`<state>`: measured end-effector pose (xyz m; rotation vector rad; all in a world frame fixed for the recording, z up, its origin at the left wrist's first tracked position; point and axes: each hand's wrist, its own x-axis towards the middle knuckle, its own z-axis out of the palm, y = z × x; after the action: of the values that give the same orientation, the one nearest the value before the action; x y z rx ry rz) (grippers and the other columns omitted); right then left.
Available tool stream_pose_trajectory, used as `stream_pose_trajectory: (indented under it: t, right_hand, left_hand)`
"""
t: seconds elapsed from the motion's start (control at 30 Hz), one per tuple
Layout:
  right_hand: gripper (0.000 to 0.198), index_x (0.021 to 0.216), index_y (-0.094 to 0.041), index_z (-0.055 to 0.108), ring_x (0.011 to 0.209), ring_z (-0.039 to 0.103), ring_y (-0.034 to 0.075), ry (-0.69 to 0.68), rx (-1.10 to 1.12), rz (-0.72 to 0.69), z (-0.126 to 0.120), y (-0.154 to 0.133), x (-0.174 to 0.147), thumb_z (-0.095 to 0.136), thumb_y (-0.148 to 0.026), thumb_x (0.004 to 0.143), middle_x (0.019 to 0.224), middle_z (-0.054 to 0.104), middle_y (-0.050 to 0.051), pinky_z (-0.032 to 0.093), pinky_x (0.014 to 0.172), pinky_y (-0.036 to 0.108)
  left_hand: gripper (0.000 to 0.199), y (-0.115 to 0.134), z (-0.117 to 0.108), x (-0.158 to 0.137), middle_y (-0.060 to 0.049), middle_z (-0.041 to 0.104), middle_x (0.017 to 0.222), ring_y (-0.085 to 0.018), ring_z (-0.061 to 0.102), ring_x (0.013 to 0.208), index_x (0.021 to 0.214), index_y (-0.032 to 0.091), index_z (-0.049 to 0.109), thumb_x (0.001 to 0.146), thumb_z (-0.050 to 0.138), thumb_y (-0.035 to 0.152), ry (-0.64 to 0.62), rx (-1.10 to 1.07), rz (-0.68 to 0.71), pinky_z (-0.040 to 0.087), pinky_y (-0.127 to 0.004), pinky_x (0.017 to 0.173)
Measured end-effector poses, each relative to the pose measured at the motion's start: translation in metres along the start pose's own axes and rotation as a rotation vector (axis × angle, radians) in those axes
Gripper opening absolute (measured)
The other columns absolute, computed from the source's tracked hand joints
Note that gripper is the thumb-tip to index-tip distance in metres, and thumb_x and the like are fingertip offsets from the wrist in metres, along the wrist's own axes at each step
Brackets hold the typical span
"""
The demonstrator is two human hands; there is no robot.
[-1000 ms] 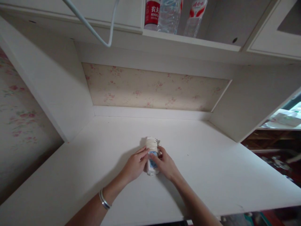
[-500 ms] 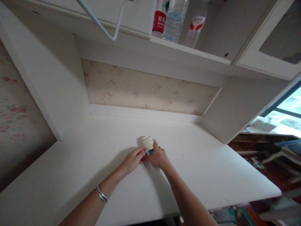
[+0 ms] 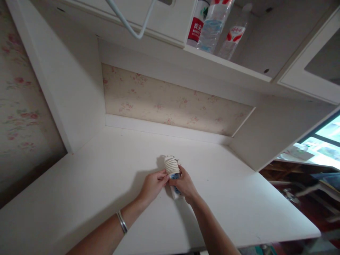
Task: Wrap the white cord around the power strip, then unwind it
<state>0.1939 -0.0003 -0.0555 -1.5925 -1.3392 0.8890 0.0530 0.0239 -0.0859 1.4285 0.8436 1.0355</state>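
A white power strip (image 3: 177, 194) with blue socket faces is held over the white desktop, its lower end toward me. Its pale cord (image 3: 172, 165) is wound in several close turns round the far end. My right hand (image 3: 186, 185) grips the strip from the right side, thumb across the front. On the left, my left hand (image 3: 152, 185) has its fingertips pinched together at the lower left edge of the coil, seemingly on the cord; the fingers partly hide what they hold.
Desktop (image 3: 114, 170) bounded by side panels and a flowered back wall (image 3: 170, 102). Overhead, a cabinet shelf (image 3: 225, 63) holds plastic bottles, including one with a red label (image 3: 195, 31). A light cable (image 3: 130, 28) hangs in front of the cabinet. A window (image 3: 329, 136) is at right.
My right hand has shifted its grip, with more of the strip's lower part now showing. The left fingers stay by the coil's lower edge. The view has tilted slightly.
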Motion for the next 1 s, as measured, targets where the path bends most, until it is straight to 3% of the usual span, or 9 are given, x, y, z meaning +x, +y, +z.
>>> stream_pose_trajectory:
  t: [0.1, 0.23, 0.43, 0.6, 0.77, 0.87, 1.0]
  right_hand:
    - [0.051, 0.113, -0.016, 0.056, 0.066, 0.062, 0.017, -0.008, 0.119, -0.033, 0.002, -0.001, -0.006, 0.063, -0.023, 0.063, 0.088, 0.069, 0.005, 0.047, 0.056, 0.023]
    - [0.058, 0.121, -0.016, 0.053, 0.071, 0.064, 0.018, 0.094, 0.248, -0.023, 0.008, -0.001, -0.012, 0.064, -0.025, 0.064, 0.091, 0.070, 0.006, 0.050, 0.060, 0.024]
    - [0.073, 0.130, -0.018, 0.047, 0.082, 0.064, 0.020, 0.131, 0.327, -0.050, 0.010, 0.002, -0.016, 0.066, -0.024, 0.061, 0.102, 0.067, 0.007, 0.052, 0.068, 0.027]
    - [0.081, 0.136, -0.020, 0.042, 0.093, 0.062, 0.023, 0.096, 0.499, -0.007, 0.008, 0.009, -0.018, 0.064, -0.021, 0.058, 0.112, 0.063, 0.008, 0.051, 0.073, 0.030]
    - [0.064, 0.132, -0.018, 0.047, 0.097, 0.062, 0.023, 0.002, 0.781, 0.112, 0.006, 0.010, -0.015, 0.060, -0.027, 0.070, 0.113, 0.064, 0.007, 0.051, 0.078, 0.034]
    - [0.062, 0.130, -0.016, 0.049, 0.092, 0.064, 0.021, 0.038, 0.837, 0.154, 0.007, 0.016, -0.009, 0.064, -0.034, 0.073, 0.106, 0.067, 0.007, 0.050, 0.081, 0.035]
    - [0.062, 0.120, -0.016, 0.058, 0.083, 0.064, 0.015, 0.205, 0.812, 0.130, 0.004, 0.030, 0.001, 0.075, -0.028, 0.061, 0.089, 0.067, 0.001, 0.050, 0.086, 0.032]
  left_hand:
    - [0.031, 0.003, 0.006, -0.003, -0.011, 0.070, 0.101, -0.026, 0.063, 0.096, 0.084, 0.014, 0.070, 0.074, 0.064, 0.042, 0.102, -0.113, -0.130, 0.051, -0.033, 0.078]
    - [0.048, 0.013, 0.014, -0.009, -0.011, 0.069, 0.095, -0.022, 0.065, 0.088, 0.103, 0.012, 0.059, 0.069, 0.072, 0.043, 0.254, -0.199, -0.215, 0.049, -0.031, 0.079]
    - [0.046, 0.026, 0.018, -0.013, -0.013, 0.065, 0.111, -0.023, 0.064, 0.094, 0.118, 0.018, 0.054, 0.076, 0.067, 0.032, -0.073, -0.580, -0.325, 0.051, -0.036, 0.080]
    - [0.047, 0.026, 0.016, -0.011, -0.011, 0.062, 0.117, -0.023, 0.062, 0.100, 0.119, 0.020, 0.053, 0.075, 0.067, 0.025, -0.098, -0.589, -0.318, 0.051, -0.034, 0.079]
    - [0.050, 0.023, 0.014, -0.009, -0.010, 0.063, 0.108, -0.023, 0.063, 0.091, 0.114, 0.019, 0.051, 0.069, 0.073, 0.022, -0.037, -0.552, -0.358, 0.052, -0.036, 0.075]
    - [0.049, 0.022, 0.012, -0.007, -0.008, 0.064, 0.103, -0.023, 0.063, 0.090, 0.108, 0.019, 0.052, 0.065, 0.075, 0.018, 0.008, -0.543, -0.366, 0.052, -0.036, 0.076]
    - [0.048, 0.021, 0.006, -0.005, -0.007, 0.064, 0.097, -0.021, 0.063, 0.081, 0.107, 0.019, 0.052, 0.065, 0.074, 0.018, -0.011, -0.499, -0.408, 0.052, -0.036, 0.069]
